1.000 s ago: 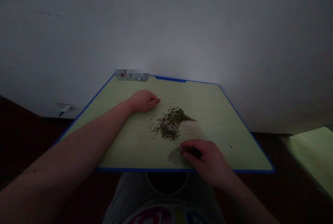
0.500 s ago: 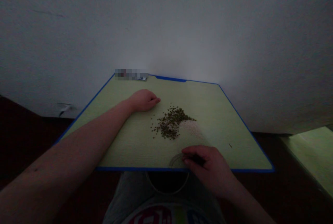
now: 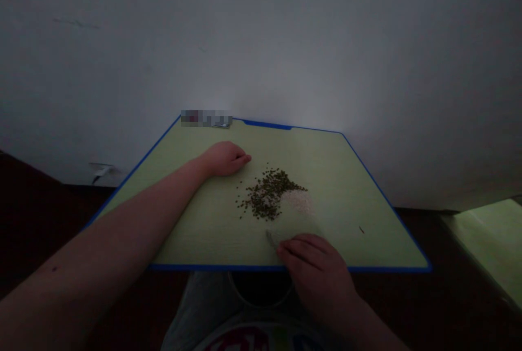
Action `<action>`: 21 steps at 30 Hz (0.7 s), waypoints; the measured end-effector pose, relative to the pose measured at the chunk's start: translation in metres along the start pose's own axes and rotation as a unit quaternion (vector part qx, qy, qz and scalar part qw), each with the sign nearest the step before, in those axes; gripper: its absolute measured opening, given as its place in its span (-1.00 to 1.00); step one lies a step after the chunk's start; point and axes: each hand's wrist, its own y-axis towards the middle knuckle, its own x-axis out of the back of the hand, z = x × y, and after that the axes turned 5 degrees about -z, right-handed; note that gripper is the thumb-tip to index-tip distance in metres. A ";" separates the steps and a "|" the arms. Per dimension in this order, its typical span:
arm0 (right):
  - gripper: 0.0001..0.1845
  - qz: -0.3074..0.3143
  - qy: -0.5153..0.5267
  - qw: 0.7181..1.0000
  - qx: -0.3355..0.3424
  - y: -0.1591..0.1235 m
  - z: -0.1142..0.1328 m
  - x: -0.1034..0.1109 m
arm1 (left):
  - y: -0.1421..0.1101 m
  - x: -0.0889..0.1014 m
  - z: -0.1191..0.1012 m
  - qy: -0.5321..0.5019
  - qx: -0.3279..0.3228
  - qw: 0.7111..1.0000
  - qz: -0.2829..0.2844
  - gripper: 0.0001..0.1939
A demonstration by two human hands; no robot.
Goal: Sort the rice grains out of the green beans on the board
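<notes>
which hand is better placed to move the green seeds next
Probably the right hand: its fingers are at a translucent curved piece just below the green seeds. The left hand rests on the board, apparently holding nothing.

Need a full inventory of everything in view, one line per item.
board with blue rim: 1, pale green, against the wall
small beans: one pile, dark green, middle of board
pale grains: one small heap, white, against right side of beans
clear plastic piece: 1, transparent, near board's near edge
speck: 1, dark, right part of board
blurred object: 1, pixelated, board's far edge
wall: 1, grey-white, behind board
wall fitting: 1, pale, low on wall, left
floor: dark brown, left of board
green surface: 1, pale green, far right
trousers: 1 pair, grey, below board
printed shirt: 1, multicoloured, bottom edge
left hand: 1, resting on board, left of beans
right hand: 1, at near edge, beside clear plastic piece
</notes>
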 end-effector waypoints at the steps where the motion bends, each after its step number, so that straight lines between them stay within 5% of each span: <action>1: -0.75 0.007 -0.024 1.000 0.010 0.000 0.002 -0.003 | 0.000 0.000 0.000 -0.004 0.000 1.000 -0.002 -0.41; 13: -0.73 0.005 -0.116 0.993 -0.036 -0.010 -0.026 0.009 | 0.002 -0.002 0.001 -0.005 -0.002 1.000 -0.002 -0.41; 21: -0.76 -0.031 -0.074 0.997 -0.002 -0.004 -0.008 0.007 | 0.001 0.002 -0.001 -0.004 0.004 1.000 0.001 -0.41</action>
